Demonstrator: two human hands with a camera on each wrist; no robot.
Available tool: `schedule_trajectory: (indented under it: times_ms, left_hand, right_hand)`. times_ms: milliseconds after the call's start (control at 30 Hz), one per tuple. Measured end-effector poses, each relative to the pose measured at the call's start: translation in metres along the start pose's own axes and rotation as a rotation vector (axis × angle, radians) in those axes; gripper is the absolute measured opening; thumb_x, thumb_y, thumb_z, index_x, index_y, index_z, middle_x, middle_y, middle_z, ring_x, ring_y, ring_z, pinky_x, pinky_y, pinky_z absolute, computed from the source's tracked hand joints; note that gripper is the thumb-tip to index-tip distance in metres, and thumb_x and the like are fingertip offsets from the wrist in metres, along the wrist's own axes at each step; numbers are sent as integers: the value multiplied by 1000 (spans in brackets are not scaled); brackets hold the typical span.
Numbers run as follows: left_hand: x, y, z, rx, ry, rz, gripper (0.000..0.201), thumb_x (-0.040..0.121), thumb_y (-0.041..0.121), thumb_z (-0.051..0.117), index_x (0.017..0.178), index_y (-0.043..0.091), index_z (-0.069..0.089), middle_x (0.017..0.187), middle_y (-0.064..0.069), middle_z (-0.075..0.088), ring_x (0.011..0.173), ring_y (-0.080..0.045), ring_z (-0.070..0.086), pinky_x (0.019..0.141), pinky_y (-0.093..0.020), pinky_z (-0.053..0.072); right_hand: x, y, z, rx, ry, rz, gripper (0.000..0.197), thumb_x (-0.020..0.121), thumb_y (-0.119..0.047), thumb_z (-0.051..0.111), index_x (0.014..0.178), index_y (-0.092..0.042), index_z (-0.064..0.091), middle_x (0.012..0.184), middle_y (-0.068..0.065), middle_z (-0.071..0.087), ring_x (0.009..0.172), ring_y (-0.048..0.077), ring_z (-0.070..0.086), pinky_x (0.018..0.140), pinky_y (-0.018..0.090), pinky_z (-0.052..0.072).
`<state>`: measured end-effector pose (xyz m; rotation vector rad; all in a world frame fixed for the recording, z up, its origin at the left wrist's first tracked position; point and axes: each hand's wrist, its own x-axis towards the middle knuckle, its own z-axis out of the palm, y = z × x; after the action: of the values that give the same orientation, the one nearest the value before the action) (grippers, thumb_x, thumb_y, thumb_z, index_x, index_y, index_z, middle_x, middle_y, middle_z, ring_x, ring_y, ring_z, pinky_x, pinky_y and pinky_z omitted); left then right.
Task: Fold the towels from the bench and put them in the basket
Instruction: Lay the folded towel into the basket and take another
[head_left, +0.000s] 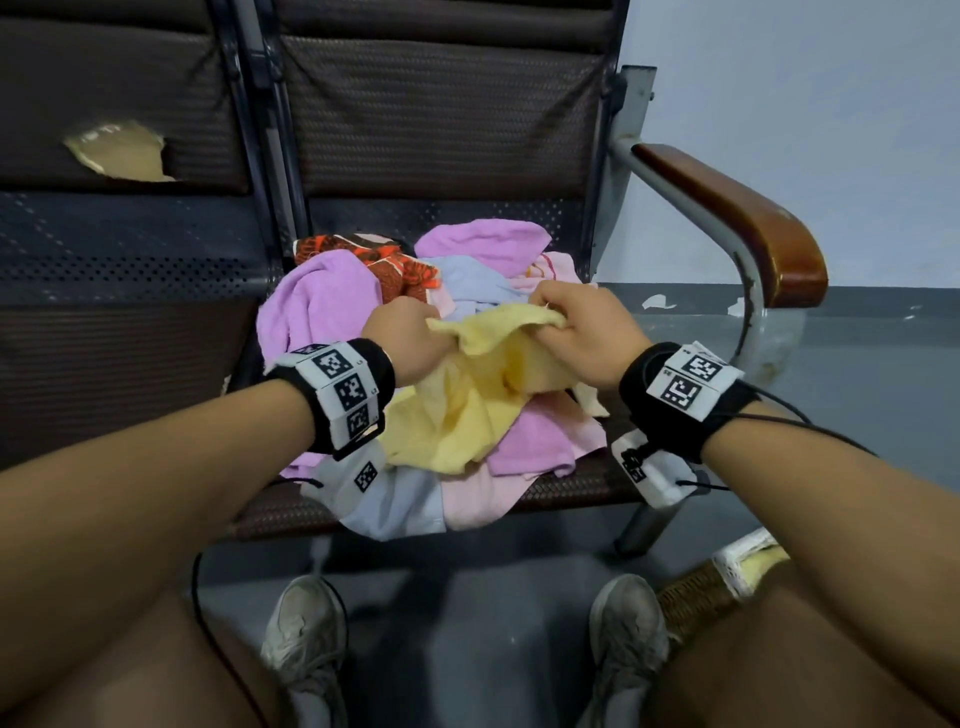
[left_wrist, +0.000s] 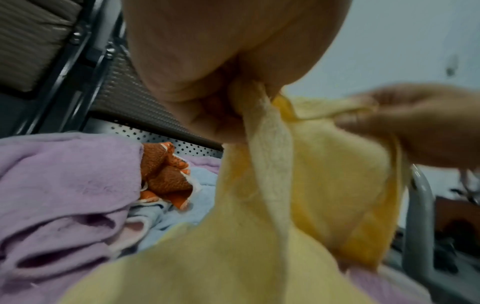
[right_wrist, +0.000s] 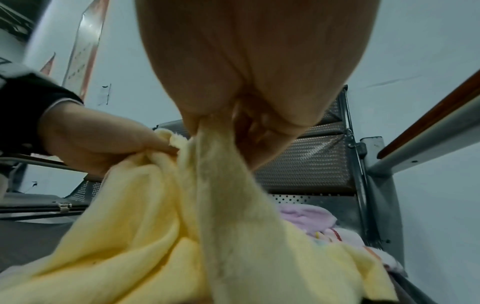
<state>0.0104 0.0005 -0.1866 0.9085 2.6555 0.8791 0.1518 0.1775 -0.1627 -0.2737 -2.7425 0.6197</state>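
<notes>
A yellow towel (head_left: 467, 400) hangs crumpled between my two hands above the pile on the bench seat (head_left: 571, 483). My left hand (head_left: 402, 338) pinches its upper edge at the left, and my right hand (head_left: 576, 332) grips the same edge at the right. The wrist views show the yellow towel (left_wrist: 272, 236) (right_wrist: 155, 236) dropping from each fist. Under it lie purple towels (head_left: 317, 301), a light blue towel (head_left: 467, 283), a pink towel (head_left: 478, 493) and an orange patterned towel (head_left: 395, 265). A woven basket (head_left: 701, 597) shows partly at the lower right, beside my right leg.
The bench has a dark padded backrest (head_left: 441, 104), with a torn patch (head_left: 119, 150) on the seat to the left. A wooden armrest (head_left: 737, 213) on a metal frame bounds the seat on the right. My shoes (head_left: 306, 634) stand on the grey floor.
</notes>
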Motion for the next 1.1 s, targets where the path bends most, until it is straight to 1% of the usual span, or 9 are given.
schedule_trajectory:
  times_ms: [133, 267, 400, 533, 633, 767, 867, 1000, 1100]
  left_hand:
    - [12, 6, -13, -237, 92, -140, 29, 99, 20, 42, 72, 13, 54, 89, -18, 62, 96, -39, 63, 72, -35, 45]
    - [18, 10, -17, -740, 62, -250, 21, 98, 10, 46, 80, 19, 53, 106, -15, 62, 76, -20, 65, 69, -32, 60]
    - [22, 15, -20, -1014, 123, -254, 25, 96, 1, 45, 115, 3, 60, 98, -13, 65, 89, -29, 66, 67, -36, 60]
    - [26, 17, -27, -1029, 167, -298, 36, 100, 12, 42, 133, 8, 57, 91, -3, 65, 74, -20, 64, 65, -35, 55]
    - [26, 19, -30, -1015, 194, -348, 33, 101, 18, 42, 128, 3, 54, 80, -1, 60, 63, -15, 61, 66, -33, 55]
    - [17, 30, -26, -1062, 111, -339, 17, 100, 16, 46, 86, 12, 54, 73, -5, 59, 52, -15, 61, 44, -25, 51]
    - [10, 41, -19, -1208, 74, -316, 20, 97, 11, 46, 87, 7, 63, 73, -8, 68, 67, -21, 69, 54, -29, 57]
    - [4, 57, -9, -1198, 33, -304, 23, 97, 10, 43, 101, 5, 66, 84, -10, 70, 77, -24, 70, 58, -29, 58]
    - [4, 62, -11, -1212, 36, -297, 23, 99, 11, 43, 104, 3, 64, 80, -9, 70, 69, -23, 70, 56, -28, 58]
  right_hand:
    - [-13, 9, 4, 5, -188, 63, 14, 96, -19, 57, 108, -18, 65, 74, -12, 63, 64, -4, 54, 72, 29, 46]
    - [-21, 12, 1, -4, -228, 115, 30, 91, -7, 56, 118, -18, 54, 73, -3, 64, 63, 6, 55, 71, 32, 47]
    - [-21, -8, -8, 135, -134, -69, 43, 79, -4, 46, 118, -22, 41, 70, 5, 47, 60, 16, 42, 60, 32, 37]
    - [-18, -15, -8, 3, -312, -141, 40, 77, -5, 39, 98, -25, 67, 85, -2, 63, 81, 15, 57, 78, 31, 48]
    - [-21, -2, 2, -218, -532, 79, 38, 85, -3, 44, 90, -23, 76, 64, -12, 58, 67, 12, 56, 63, 25, 46]
    - [-19, -2, 11, -62, -414, 169, 30, 90, -15, 51, 86, -21, 80, 59, -10, 62, 57, 5, 53, 64, 27, 45]
    - [-11, -17, 21, 106, -326, 143, 26, 90, -36, 60, 74, -25, 78, 60, -3, 63, 57, 7, 52, 65, 31, 45]
    - [0, -38, 44, 155, -288, 201, 65, 83, -73, 55, 49, -18, 46, 49, -5, 47, 50, 13, 42, 55, 33, 35]
    - [10, -42, 53, 103, -173, 230, 59, 93, -59, 52, 55, -14, 51, 55, 0, 54, 56, 18, 50, 57, 35, 35]
